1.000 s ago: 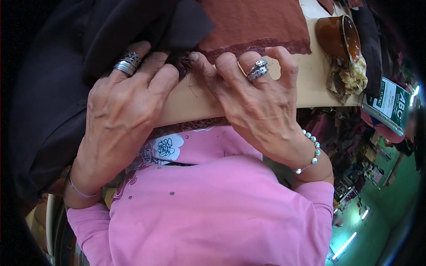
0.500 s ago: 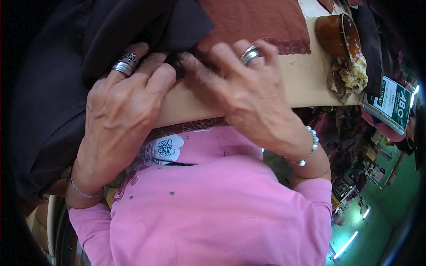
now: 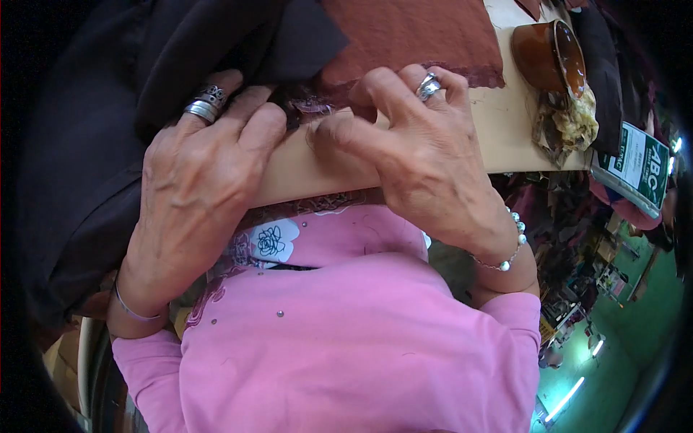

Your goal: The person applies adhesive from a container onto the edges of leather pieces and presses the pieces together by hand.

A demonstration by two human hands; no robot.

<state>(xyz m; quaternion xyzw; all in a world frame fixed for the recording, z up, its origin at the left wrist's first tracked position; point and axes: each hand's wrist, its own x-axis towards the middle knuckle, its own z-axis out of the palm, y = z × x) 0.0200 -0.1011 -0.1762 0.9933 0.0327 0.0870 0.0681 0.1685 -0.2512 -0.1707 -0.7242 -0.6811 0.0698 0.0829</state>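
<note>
My left hand, with rings on it, presses curled fingers onto the edge of a dark brown cloth. Its fingertips are tucked out of sight in the folds. Beside them lies a frayed, dark shiny edge of fabric with loose threads. My right hand is bent over the table edge, just right of that frayed strip. Its fingers curl under by the lower border of a reddish-brown cloth, with a small gap beside the thumb. What those fingertips hold, if anything, is hidden.
On the right of the pale tabletop stands a brown glazed bowl, tilted, with a crumpled yellowish wad against it. A green-and-white ABC packet hangs past the table edge. Dark cloth drapes beside the bowl.
My right hand has moved right, away from my left hand, uncovering the frayed shiny edge between them. My left hand stays in place on the dark cloth.
</note>
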